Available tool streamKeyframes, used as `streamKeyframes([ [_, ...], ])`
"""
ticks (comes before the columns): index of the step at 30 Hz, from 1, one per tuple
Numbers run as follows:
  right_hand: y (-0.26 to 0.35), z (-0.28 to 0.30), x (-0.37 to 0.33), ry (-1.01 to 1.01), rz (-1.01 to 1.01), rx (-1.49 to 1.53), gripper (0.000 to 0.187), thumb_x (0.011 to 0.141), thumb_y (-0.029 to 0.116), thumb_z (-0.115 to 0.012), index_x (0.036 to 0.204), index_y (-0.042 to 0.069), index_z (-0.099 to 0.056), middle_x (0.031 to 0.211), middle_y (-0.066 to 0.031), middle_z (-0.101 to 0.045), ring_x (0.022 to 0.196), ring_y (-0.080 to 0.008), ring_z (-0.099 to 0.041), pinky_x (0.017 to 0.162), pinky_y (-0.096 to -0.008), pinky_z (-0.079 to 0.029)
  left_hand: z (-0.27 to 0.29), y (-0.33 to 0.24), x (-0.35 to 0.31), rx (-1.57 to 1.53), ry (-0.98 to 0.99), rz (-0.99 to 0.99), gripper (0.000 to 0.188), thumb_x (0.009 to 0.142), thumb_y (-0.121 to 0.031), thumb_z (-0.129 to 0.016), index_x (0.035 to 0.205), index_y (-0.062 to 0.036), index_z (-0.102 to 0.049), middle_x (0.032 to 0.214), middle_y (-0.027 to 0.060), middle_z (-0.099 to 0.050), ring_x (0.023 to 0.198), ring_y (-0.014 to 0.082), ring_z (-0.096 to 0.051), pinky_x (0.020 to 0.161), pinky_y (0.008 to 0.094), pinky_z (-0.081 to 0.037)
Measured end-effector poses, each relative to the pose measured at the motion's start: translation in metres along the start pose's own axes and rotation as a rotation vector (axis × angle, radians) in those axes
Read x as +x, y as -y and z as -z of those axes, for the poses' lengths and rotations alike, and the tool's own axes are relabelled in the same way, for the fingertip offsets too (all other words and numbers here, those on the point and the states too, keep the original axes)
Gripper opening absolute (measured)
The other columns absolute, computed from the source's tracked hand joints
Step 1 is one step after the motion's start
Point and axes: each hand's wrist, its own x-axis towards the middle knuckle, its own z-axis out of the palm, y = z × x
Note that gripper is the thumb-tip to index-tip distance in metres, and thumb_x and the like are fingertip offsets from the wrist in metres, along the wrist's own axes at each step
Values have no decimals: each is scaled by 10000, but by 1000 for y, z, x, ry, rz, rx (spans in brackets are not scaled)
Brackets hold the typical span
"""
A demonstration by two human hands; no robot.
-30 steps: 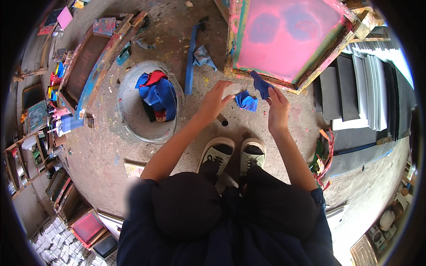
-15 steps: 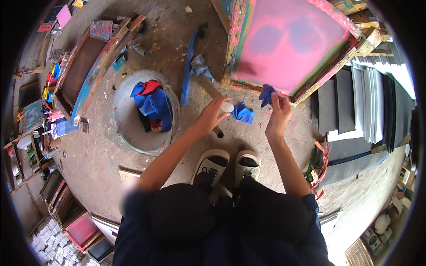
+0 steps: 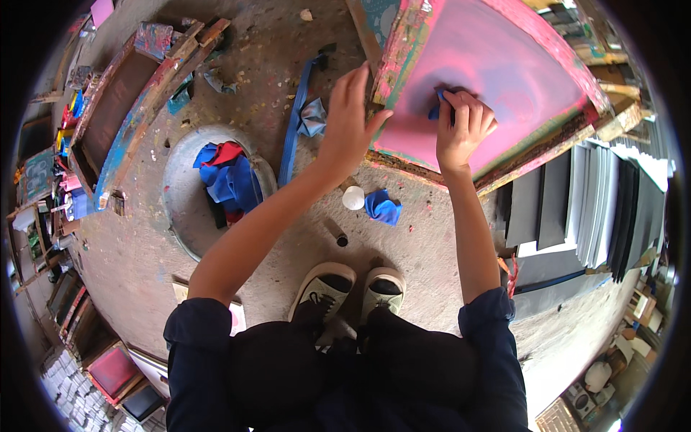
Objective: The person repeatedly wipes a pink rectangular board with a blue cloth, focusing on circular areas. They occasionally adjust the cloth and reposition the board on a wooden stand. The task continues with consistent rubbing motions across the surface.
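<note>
On the pink screen (image 3: 522,61), the right hand (image 3: 466,131) clamps a blue rag (image 3: 435,112) — probably for firm pressure; the left hand (image 3: 349,119), apart, spreads empty fingers near its edge.

Left grip (image 3: 348,124) splayed; right grip (image 3: 463,129) curled over, seemingly pinching, its underside hidden.

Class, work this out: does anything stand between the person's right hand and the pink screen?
Only the dark blue cloth, bunched in the right hand over the pink screen. Nothing else visible stands between them; the open left hand is off to the left.
</note>
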Motion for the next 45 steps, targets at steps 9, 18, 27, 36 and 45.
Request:
streamKeyframes([
  [9, -24, 9, 30, 290, 521, -96, 199, 721, 185, -584, 907, 228, -643, 964, 84, -596, 932, -131, -480, 806, -380, -264, -18, 5, 4, -18, -45, -1, 647, 769, 25, -645, 1341, 18, -341, 1194, 187, -457, 1049, 334, -505, 867, 357, -430],
  [18, -14, 20, 39, 376, 546, -62, 189, 722, 176, -583, 888, 226, -656, 960, 92, -582, 940, -110, -451, 809, -372, -242, -18, 6, 4, -57, -16, 27, 681, 764, 42, -624, 1369, 3, -312, 1198, 187, -448, 1058, 331, -494, 862, 360, -435],
  [27, -1, 13, 45, 346, 386, -114, 220, 685, 215, -592, 901, 227, -633, 958, 106, -568, 947, -116, -441, 824, -393, -247, -15, 4, 5, -46, 12, 50, 679, 767, 46, -620, 1369, 4, -307, 1203, 185, -441, 1062, 324, -486, 868, 358, -431],
  [36, -9, 15, 46, 415, 551, -77, 187, 700, 171, -612, 881, 208, -640, 913, 73, -577, 924, -137, -470, 809, -415, -251, -17, 2, 4, -73, 2, 52, 668, 775, 44, -612, 1369, -4, -311, 1209, 187, -439, 1067, 332, -485, 879, 372, -426],
  [45, -6, 20, 61, 352, 454, -89, 164, 678, 144, -625, 832, 202, -633, 904, 72, -572, 954, -140, -468, 837, -407, -255, -14, 3, 5, -52, -13, 46, 655, 777, 30, -610, 1362, 3, -317, 1199, 190, -444, 1070, 340, -477, 891, 378, -415],
])
